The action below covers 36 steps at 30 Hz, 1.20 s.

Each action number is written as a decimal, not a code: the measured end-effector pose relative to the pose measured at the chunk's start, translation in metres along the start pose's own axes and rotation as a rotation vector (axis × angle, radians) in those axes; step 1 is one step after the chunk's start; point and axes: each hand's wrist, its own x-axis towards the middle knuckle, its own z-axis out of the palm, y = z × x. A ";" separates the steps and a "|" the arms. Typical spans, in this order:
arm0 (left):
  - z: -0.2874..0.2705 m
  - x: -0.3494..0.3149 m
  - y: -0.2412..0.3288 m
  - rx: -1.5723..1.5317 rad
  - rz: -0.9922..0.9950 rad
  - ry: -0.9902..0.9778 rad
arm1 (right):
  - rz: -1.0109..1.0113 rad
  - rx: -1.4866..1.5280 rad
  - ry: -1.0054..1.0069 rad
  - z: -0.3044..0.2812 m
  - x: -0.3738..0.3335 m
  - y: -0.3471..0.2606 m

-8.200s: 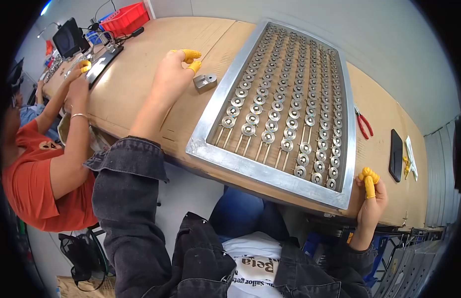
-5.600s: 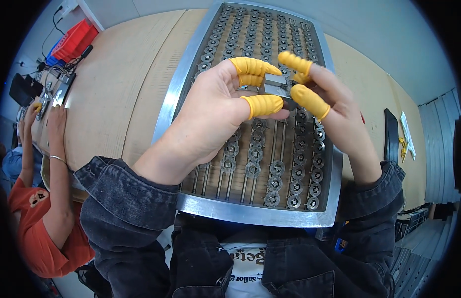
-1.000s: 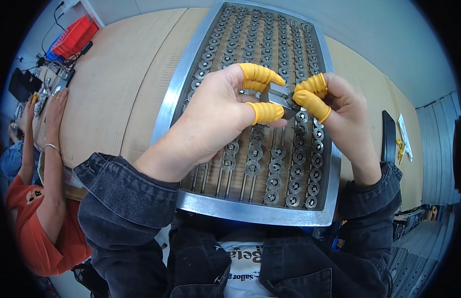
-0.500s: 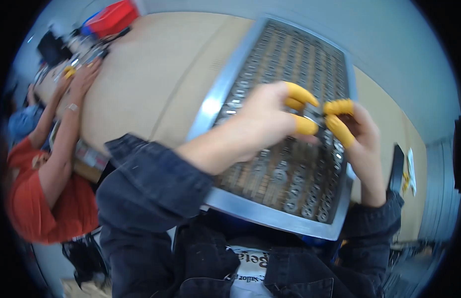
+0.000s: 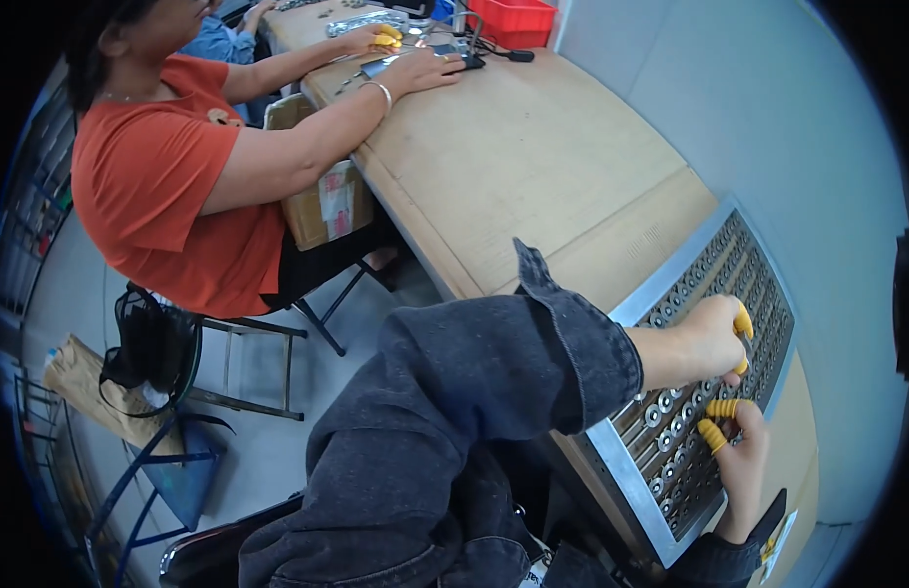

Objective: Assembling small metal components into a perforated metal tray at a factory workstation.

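Over the metal-framed tray [image 5: 621, 470], both my hands wear yellow rubber finger covers. My left hand [image 5: 704, 338] is closed in a pinch above the middle of the tray; a small shiny edge shows between thumb and forefinger, too little to name. Lower down, my right hand [image 5: 743, 451] has its covered thumb and forefinger slightly apart, close to the parts, with nothing visible between them. Rows of small round metal parts [image 5: 653, 416], ring-shaped at the top, fill the tray. My left forearm and wrist cover some of the rows.
The tray lies on a tan worktable [image 5: 533, 147] against a pale wall [image 5: 699, 88]. A co-worker in an orange shirt [image 5: 170, 176] works at the table's far left, near a red bin [image 5: 513, 22]. A cardboard box [image 5: 327, 211] and a stool [image 5: 248, 333] stand beside the table.
The view has swung left, so tray and hands now appear at the right and the co-worker looms larger. My hands, earlier fingertip to fingertip, are farther apart.
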 end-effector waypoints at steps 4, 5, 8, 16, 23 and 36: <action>0.007 0.003 0.003 0.002 0.044 -0.024 | -0.117 -0.089 0.082 -0.004 -0.006 0.004; 0.008 0.003 0.004 -0.001 0.045 -0.023 | -0.088 -0.074 0.055 -0.007 -0.007 0.003; 0.005 -0.001 0.008 -0.008 0.045 -0.008 | -0.007 -0.021 -0.036 -0.011 -0.009 -0.002; 0.003 0.004 0.003 -0.044 0.070 0.017 | -0.036 -0.073 0.021 -0.011 -0.005 0.001; 0.003 0.005 0.003 -0.023 0.076 0.019 | -0.144 -0.313 0.203 -0.003 0.002 0.030; 0.002 0.006 0.003 -0.021 0.050 0.002 | -0.150 -0.391 0.160 0.000 0.001 0.018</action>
